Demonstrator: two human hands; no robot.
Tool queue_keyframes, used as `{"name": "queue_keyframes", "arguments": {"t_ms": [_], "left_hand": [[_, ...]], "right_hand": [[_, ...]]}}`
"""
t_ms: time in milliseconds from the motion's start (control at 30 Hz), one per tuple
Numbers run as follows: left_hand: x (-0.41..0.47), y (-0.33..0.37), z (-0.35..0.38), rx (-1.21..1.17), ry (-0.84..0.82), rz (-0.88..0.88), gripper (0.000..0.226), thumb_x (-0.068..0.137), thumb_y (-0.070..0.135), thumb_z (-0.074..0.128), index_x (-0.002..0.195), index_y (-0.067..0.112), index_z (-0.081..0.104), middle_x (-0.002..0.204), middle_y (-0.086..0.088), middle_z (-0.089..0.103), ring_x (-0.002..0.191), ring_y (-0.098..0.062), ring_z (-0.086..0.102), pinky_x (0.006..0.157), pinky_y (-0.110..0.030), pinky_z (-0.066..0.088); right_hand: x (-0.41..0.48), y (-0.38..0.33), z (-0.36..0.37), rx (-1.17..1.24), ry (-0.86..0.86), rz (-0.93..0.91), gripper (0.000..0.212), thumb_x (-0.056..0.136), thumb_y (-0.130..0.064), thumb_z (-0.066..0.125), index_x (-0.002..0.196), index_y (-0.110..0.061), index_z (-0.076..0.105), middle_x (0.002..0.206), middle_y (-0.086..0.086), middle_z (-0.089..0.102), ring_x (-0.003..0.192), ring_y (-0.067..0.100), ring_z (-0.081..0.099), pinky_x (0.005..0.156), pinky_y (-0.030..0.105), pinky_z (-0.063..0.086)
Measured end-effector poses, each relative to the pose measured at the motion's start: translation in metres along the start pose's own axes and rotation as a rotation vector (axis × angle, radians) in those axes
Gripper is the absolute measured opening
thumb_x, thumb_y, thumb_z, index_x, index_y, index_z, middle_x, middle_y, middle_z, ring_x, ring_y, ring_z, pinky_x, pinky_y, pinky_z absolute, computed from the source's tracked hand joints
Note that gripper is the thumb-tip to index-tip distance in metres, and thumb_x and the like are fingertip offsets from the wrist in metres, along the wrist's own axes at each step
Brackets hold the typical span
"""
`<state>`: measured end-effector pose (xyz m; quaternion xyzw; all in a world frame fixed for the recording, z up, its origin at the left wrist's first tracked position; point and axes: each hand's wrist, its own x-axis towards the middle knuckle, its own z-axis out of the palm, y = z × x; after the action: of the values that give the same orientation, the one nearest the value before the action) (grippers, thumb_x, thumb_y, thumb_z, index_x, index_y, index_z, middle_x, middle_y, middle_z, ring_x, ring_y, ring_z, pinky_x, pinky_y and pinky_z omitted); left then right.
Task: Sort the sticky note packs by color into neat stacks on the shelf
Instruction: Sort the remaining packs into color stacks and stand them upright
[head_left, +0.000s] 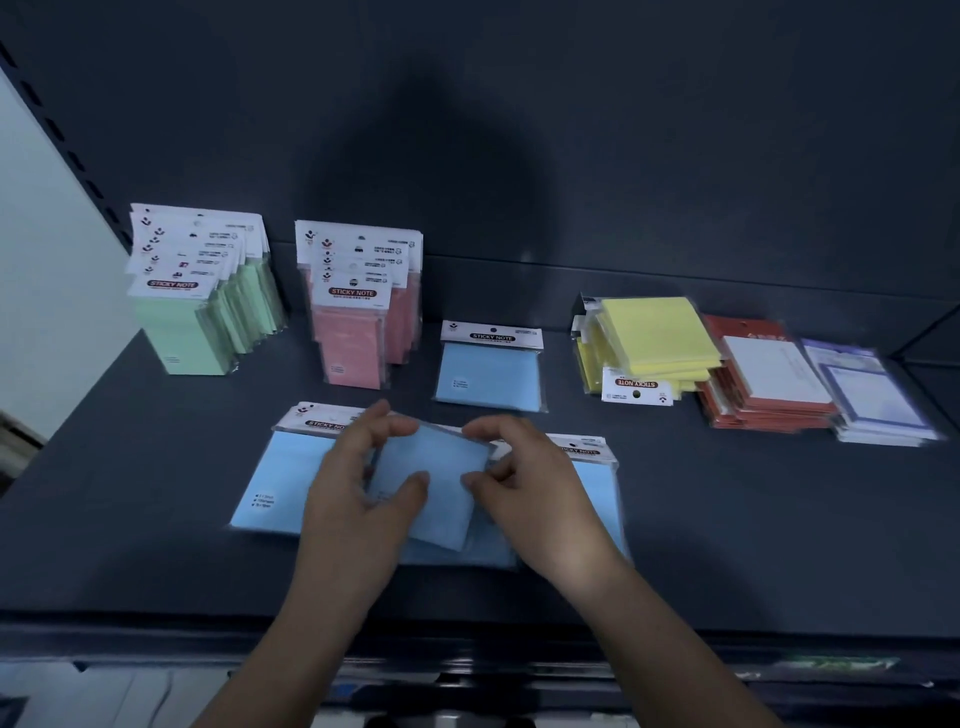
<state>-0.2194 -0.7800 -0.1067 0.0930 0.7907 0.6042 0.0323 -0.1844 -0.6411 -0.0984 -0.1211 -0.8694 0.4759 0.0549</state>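
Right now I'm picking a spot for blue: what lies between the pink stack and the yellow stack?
In the head view, a blue pack lies flat between the pink stack and the yellow stack, touching neither.

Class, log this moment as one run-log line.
left hand, right hand: gripping blue pack | green stack, pink stack: formed at back

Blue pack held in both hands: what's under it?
Flat on the shelf lie a left blue pack and a right blue pack. The held pack, left hand and right hand cover the middle, so the count is unclear.
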Motion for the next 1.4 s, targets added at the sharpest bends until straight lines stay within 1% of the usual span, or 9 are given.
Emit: {"name": "queue_keyframes", "arguments": {"t_ms": [67, 200, 500, 667, 833, 1000, 1200, 1300, 1400], "left_hand": [[0.005, 0.002, -0.012, 0.028, 0.033, 0.037, 0.034, 0.077, 0.001, 0.069, 0.088, 0.032, 0.060, 0.127, 0.018, 0.052, 0.106, -0.002, 0.054, 0.087, -0.021, 0.043], [0.015, -0.002, -0.042, 0.042, 0.101, 0.007, 0.035, 0.080, -0.004, 0.065, 0.084, 0.030, 0.061, 0.126, 0.010, 0.054, 0.101, 0.002, 0.053, 0.066, 0.000, 0.039], [0.026, -0.031, -0.070, 0.186, 0.066, -0.114, 0.035, 0.078, 0.000, 0.069, 0.080, 0.033, 0.058, 0.122, -0.012, 0.060, 0.104, -0.025, 0.057, 0.081, -0.029, 0.045], [0.027, -0.027, -0.073, 0.362, 0.035, -0.180, 0.025, 0.062, 0.044, 0.063, 0.085, 0.049, 0.057, 0.129, -0.007, 0.055, 0.119, -0.030, 0.049, 0.102, -0.052, 0.037], [0.037, -0.007, -0.052, 0.463, 0.117, 0.137, 0.026, 0.079, 0.016, 0.063, 0.105, 0.017, 0.064, 0.129, -0.002, 0.055, 0.122, -0.021, 0.043, 0.103, -0.040, 0.032], [0.055, 0.021, 0.002, 0.256, -0.295, 0.047, 0.028, 0.089, 0.019, 0.060, 0.115, 0.024, 0.051, 0.104, 0.024, 0.053, 0.101, 0.003, 0.047, 0.075, 0.005, 0.032], [0.089, 0.020, 0.044, 0.123, -0.414, -0.256, 0.056, 0.089, 0.026, 0.060, 0.137, 0.018, 0.033, 0.116, 0.010, 0.047, 0.102, -0.007, 0.048, 0.084, -0.018, 0.035], [0.094, 0.017, 0.048, 0.038, -0.311, -0.305, 0.055, 0.088, 0.025, 0.061, 0.136, 0.013, 0.037, 0.122, 0.007, 0.042, 0.112, -0.011, 0.045, 0.090, -0.023, 0.036], [0.094, 0.016, 0.047, -0.129, -0.120, -0.300, 0.030, 0.090, 0.010, 0.057, 0.118, 0.013, 0.049, 0.113, -0.001, 0.050, 0.093, -0.011, 0.049, 0.067, -0.015, 0.041]], "right_hand": [[0.005, -0.008, 0.010, 0.070, -0.001, -0.038, 0.032, 0.085, -0.007, 0.062, 0.112, -0.024, 0.058, 0.104, -0.010, 0.052, 0.084, 0.005, 0.050, 0.078, 0.013, 0.043], [0.017, -0.029, 0.039, 0.079, -0.047, -0.130, 0.033, 0.084, -0.002, 0.061, 0.113, -0.018, 0.058, 0.107, -0.010, 0.048, 0.073, -0.003, 0.046, 0.071, 0.001, 0.035], [0.031, -0.040, 0.079, -0.121, -0.152, -0.178, 0.033, 0.083, 0.001, 0.055, 0.114, -0.008, 0.058, 0.119, 0.005, 0.051, 0.103, 0.020, 0.051, 0.084, 0.009, 0.025], [0.032, -0.041, 0.076, -0.201, -0.166, -0.223, 0.033, 0.087, -0.006, 0.054, 0.120, -0.009, 0.056, 0.124, 0.004, 0.052, 0.114, 0.016, 0.047, 0.091, 0.013, 0.026], [0.044, -0.028, 0.038, -0.161, -0.032, -0.119, 0.029, 0.089, -0.007, 0.054, 0.118, -0.010, 0.060, 0.120, 0.004, 0.055, 0.099, 0.010, 0.050, 0.093, 0.016, 0.035], [0.061, -0.003, -0.011, -0.103, 0.175, 0.173, 0.047, 0.090, -0.011, 0.053, 0.135, -0.008, 0.043, 0.133, 0.007, 0.050, 0.122, 0.020, 0.048, 0.093, 0.018, 0.032], [0.065, 0.007, -0.018, 0.305, 0.097, 0.415, 0.073, 0.065, -0.029, 0.057, 0.135, -0.014, 0.042, 0.122, 0.005, 0.060, 0.102, 0.020, 0.063, 0.091, 0.037, 0.051], [0.065, 0.009, -0.029, 0.460, 0.146, 0.461, 0.041, 0.084, -0.013, 0.060, 0.122, -0.017, 0.045, 0.108, -0.005, 0.056, 0.091, 0.012, 0.056, 0.078, 0.028, 0.047], [0.062, 0.010, -0.035, 0.691, 0.145, 0.520, 0.031, 0.086, -0.004, 0.059, 0.111, -0.016, 0.046, 0.088, 0.001, 0.052, 0.072, 0.013, 0.048, 0.064, 0.023, 0.041]]}}
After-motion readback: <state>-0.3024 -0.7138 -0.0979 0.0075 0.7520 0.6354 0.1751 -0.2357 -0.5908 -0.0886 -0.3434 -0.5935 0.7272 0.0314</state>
